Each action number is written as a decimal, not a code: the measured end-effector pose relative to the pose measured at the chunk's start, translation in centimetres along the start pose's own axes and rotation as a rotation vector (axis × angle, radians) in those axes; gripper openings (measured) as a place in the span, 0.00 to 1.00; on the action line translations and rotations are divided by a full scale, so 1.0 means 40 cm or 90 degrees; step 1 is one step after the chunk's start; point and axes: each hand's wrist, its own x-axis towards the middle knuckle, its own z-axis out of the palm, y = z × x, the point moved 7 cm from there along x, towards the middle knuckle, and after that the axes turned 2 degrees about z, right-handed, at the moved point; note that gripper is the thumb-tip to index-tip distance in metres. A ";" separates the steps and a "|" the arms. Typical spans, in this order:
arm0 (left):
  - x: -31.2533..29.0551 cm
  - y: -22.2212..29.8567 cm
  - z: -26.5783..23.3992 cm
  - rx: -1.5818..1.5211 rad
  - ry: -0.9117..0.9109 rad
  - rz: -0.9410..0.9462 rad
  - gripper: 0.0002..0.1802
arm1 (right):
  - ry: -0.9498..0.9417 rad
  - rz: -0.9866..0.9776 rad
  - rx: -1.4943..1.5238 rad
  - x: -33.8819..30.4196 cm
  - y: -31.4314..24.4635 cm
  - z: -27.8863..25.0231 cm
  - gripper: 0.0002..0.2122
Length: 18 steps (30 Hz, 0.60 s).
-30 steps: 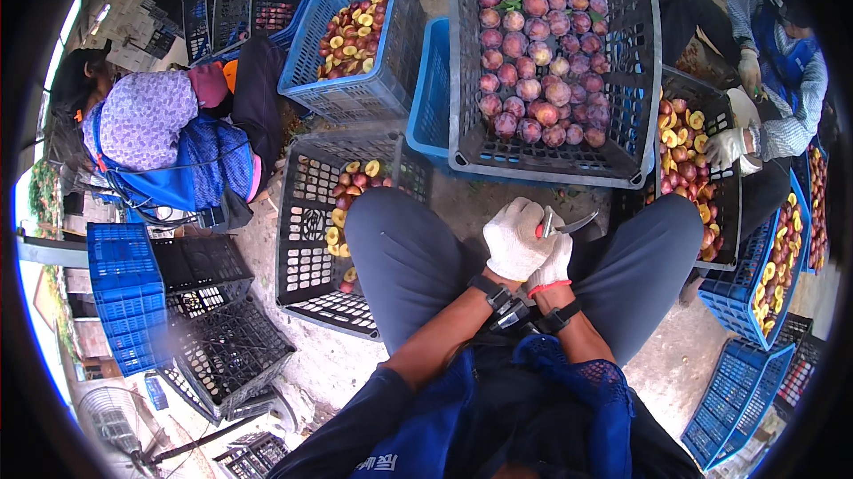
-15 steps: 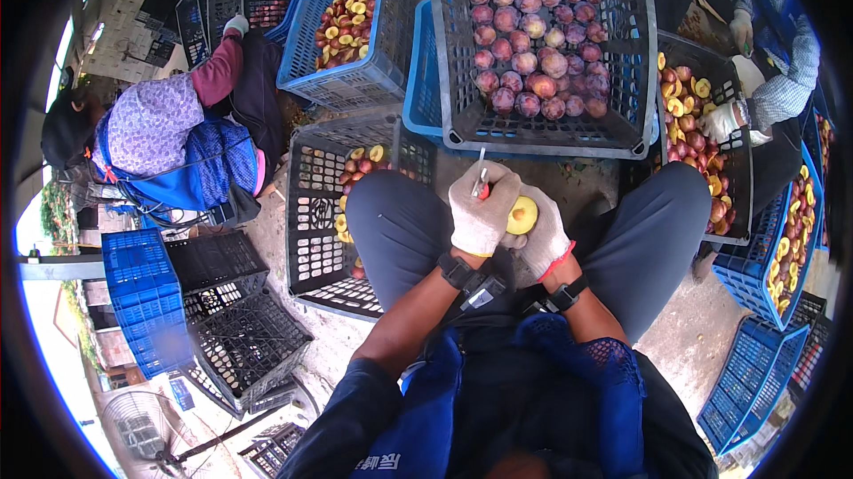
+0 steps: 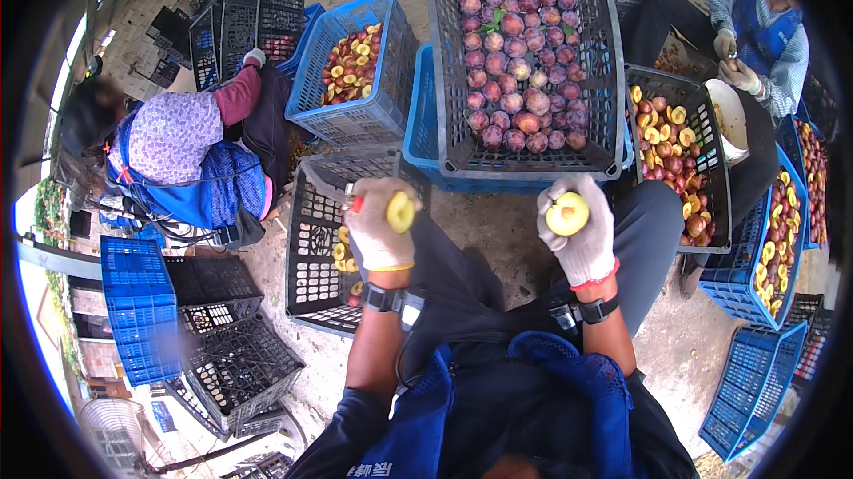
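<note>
My left hand (image 3: pixel 380 235), in a white knit glove, is closed on a plum half (image 3: pixel 401 211) with yellow cut flesh. A small red-handled knife (image 3: pixel 357 204) is tucked in the same hand, mostly hidden by the fingers. This hand hovers over the near edge of a black crate (image 3: pixel 313 252) that holds some halved plums (image 3: pixel 342 250). Further right, above my knee, my gloved right hand (image 3: pixel 586 228) grips another plum half (image 3: pixel 567 213), its yellow cut face and pit hollow showing. Straight ahead, a tilted black crate (image 3: pixel 453 88) holds whole purple plums (image 3: pixel 524 70) with green leaves.
Blue crate (image 3: pixel 342 119) of plum halves stands ahead left; a black crate (image 3: pixel 721 181) of halves lies right. One co-worker (image 3: pixel 169 146) bends at left; another (image 3: pixel 764 43) sits at right with a white bowl (image 3: pixel 729 119). Stacked blue crates (image 3: pixel 138 310) stand lower left.
My hands were together around one plum with its yellow cut face showing; they have moved apart, left and right, each with a half. The right co-worker's hands have lifted from the crate.
</note>
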 end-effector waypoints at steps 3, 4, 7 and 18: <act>0.120 0.098 -0.177 0.205 0.042 0.110 0.12 | 0.049 -0.255 -0.253 -0.046 -0.266 -0.027 0.18; 0.129 0.165 -0.195 0.483 0.087 0.241 0.12 | 0.130 -0.368 -0.388 -0.067 -0.360 -0.063 0.17; 0.198 0.211 -0.366 0.526 0.237 0.246 0.18 | 0.413 -0.526 -0.738 -0.124 -0.576 -0.148 0.10; 0.053 -0.082 -0.066 0.073 -0.035 -0.093 0.24 | 0.102 -0.272 -1.163 0.261 -0.383 0.113 0.12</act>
